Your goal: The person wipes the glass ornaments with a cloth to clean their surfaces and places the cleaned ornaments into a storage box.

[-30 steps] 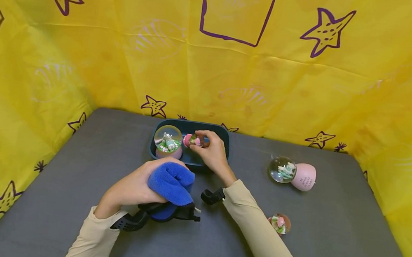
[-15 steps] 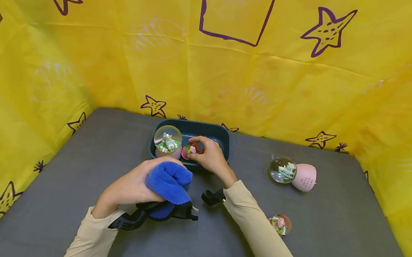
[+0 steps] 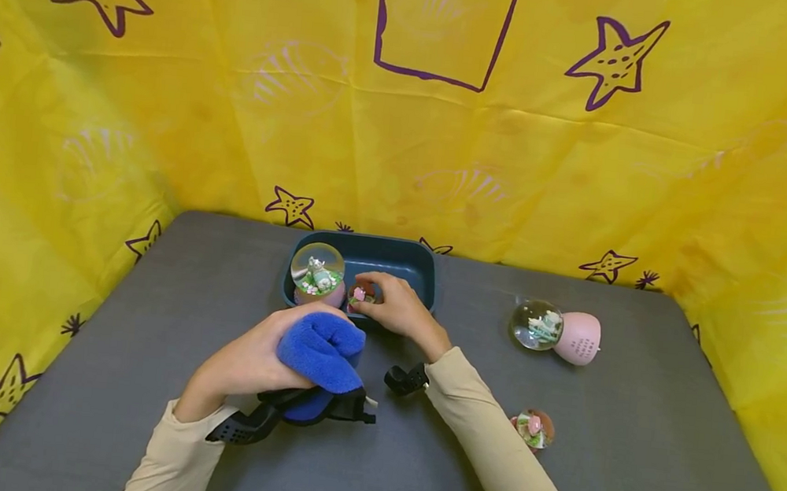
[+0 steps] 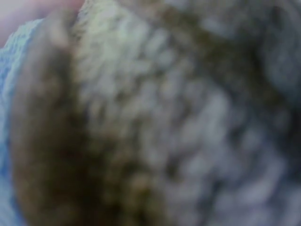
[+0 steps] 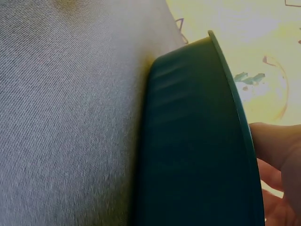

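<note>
In the head view, the thumb and index finger of the right hand [image 3: 398, 307] pinched a small snow globe [image 3: 362, 297], parted only by its width. The globe was low in the teal tray [image 3: 395, 260], at the centre of the frame. A second earlier it had been held tipped sideways, its pink base pointing left, farther up in the tray; now it had come down toward the near wall and looked more upright, just beside the large snow globe [image 3: 318, 271] in the tray's left part.

The left hand [image 3: 262, 355], left of lower centre, gripped a folded blue cloth [image 3: 322, 349], much as before; its fingertips were hidden. The left wrist view was mostly a blur.

The tray's near rim ran just below the right hand, and the right wrist view showed the thumb close by that rim at the right edge. Bare tray floor lay above and to the right of the pinched globe, up to the far wall.

Grey table [image 3: 639, 427] stretched rightward to a pink-based snow globe [image 3: 559, 333] lying on its side, right of centre. Below it, a smaller globe [image 3: 535, 429] sat partly behind the right sleeve [image 3: 497, 453]. Yellow fabric [image 3: 538, 149] rose behind everything.
</note>
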The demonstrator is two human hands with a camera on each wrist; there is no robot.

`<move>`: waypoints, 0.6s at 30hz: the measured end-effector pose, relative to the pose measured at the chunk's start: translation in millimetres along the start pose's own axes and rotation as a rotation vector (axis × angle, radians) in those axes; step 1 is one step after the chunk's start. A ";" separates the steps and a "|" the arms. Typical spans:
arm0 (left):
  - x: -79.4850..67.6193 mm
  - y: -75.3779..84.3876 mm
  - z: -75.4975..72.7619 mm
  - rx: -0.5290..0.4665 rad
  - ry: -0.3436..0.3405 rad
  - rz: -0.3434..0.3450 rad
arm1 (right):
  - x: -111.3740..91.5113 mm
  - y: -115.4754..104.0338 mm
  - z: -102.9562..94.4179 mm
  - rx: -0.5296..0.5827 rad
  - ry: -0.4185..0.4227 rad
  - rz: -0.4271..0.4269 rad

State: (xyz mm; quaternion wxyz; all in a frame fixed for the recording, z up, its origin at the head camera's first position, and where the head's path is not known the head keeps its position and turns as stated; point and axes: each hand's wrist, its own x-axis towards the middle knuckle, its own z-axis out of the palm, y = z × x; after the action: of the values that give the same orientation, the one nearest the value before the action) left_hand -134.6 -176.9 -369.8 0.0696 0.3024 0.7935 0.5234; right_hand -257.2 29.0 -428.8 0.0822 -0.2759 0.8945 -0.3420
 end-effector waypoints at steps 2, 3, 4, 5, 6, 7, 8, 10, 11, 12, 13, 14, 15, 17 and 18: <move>-0.9 -0.5 -0.2 -0.004 -0.002 -0.003 | -1.2 -1.2 -1.0 -0.001 -0.011 -0.003; -1.3 -1.0 -0.2 -0.002 -0.004 0.000 | -2.0 -2.0 -1.6 -0.007 -0.013 -0.005; -1.2 -1.7 0.0 -0.006 -0.007 0.001 | -3.4 -2.3 -2.4 -0.012 -0.012 -0.005; -1.1 -2.4 0.2 -0.009 -0.007 0.000 | -4.7 -2.4 -3.2 -0.024 -0.008 -0.008; -0.9 -2.8 0.5 -0.010 -0.007 -0.001 | -6.2 -2.6 -4.2 -0.036 -0.001 -0.009; -0.6 -3.1 0.8 -0.011 -0.005 -0.003 | -7.9 -2.7 -5.2 -0.050 0.006 -0.012; -0.3 -3.5 1.0 -0.008 -0.003 -0.002 | -9.6 -2.7 -6.4 -0.063 0.014 -0.016; 0.5 -3.9 1.6 0.004 0.004 0.002 | -13.6 -2.6 -9.2 -0.081 0.028 -0.021; 1.1 -4.0 1.9 0.011 0.007 0.004 | -15.8 -2.5 -10.7 -0.087 0.036 -0.025; 1.5 -4.0 2.2 0.016 0.009 0.005 | -18.2 -2.6 -12.5 -0.091 0.043 -0.031; 1.9 -4.1 2.6 0.018 0.008 0.007 | -20.9 -2.8 -14.4 -0.089 0.049 -0.036; 2.1 -4.0 2.9 0.018 0.007 0.006 | -23.7 -3.2 -16.5 -0.082 0.057 -0.041; 2.4 -3.9 3.3 0.018 0.005 0.007 | -26.9 -3.7 -18.5 -0.074 0.066 -0.044; 2.7 -3.8 4.0 0.013 -0.001 0.007 | -33.7 -5.0 -22.8 -0.052 0.081 -0.056; 2.8 -3.6 4.2 0.014 -0.002 0.007 | -37.4 -5.5 -25.0 -0.043 0.088 -0.061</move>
State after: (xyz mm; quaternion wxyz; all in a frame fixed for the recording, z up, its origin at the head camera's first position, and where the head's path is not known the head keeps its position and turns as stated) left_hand -136.5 -173.0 -374.3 0.0664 0.3060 0.7962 0.5177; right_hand -232.1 60.3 -407.9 0.0266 -0.2895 0.8955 -0.3370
